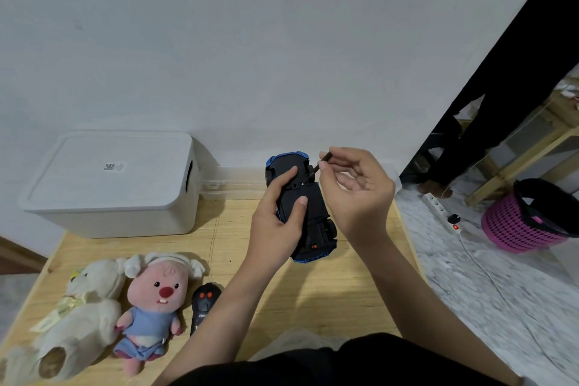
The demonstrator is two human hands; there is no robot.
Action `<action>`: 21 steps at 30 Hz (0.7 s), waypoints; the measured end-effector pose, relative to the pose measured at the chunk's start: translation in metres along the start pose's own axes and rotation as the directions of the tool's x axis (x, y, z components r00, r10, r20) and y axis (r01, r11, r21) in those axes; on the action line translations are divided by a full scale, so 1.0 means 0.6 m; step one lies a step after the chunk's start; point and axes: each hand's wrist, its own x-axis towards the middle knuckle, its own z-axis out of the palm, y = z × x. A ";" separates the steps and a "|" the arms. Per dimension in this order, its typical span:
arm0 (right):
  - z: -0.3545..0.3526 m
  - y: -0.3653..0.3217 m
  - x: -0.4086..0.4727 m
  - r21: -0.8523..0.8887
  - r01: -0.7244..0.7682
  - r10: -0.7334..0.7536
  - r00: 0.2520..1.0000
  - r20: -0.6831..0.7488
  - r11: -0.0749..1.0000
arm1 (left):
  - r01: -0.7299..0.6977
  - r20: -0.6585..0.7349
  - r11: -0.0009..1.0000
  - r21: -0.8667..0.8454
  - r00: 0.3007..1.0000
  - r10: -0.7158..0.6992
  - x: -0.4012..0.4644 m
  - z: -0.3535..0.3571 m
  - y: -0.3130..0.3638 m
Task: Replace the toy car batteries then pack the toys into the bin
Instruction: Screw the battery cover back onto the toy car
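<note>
Two hands at frame centre. Left hand (279,216) wraps upturned toy car (308,213), fingers curled round chassis, above table (313,291). Right hand (354,188) pinches small screwdriver (321,163), tip at underside. Car looks light, rigid plastic; grip body sides, not wheels. Bin (109,185) closed, left.
</note>
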 end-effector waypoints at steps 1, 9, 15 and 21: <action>0.000 0.000 0.000 -0.002 -0.003 0.003 1.000 0.002 1.000 | -0.002 -0.001 1.000 0.004 1.000 0.002 0.000 0.000 -0.001; -0.002 0.002 0.001 0.016 -0.024 0.024 1.000 -0.014 1.000 | -0.017 -0.003 1.000 0.024 1.000 0.017 -0.001 0.001 -0.004; -0.006 -0.001 -0.003 0.020 -0.057 0.057 0.998 -0.005 0.998 | -0.017 0.002 1.000 0.011 1.000 0.016 -0.004 0.005 -0.002; -0.012 -0.009 0.001 0.020 -0.025 0.025 1.000 -0.009 0.999 | -0.025 -0.003 0.999 0.020 1.000 0.025 -0.005 0.006 -0.002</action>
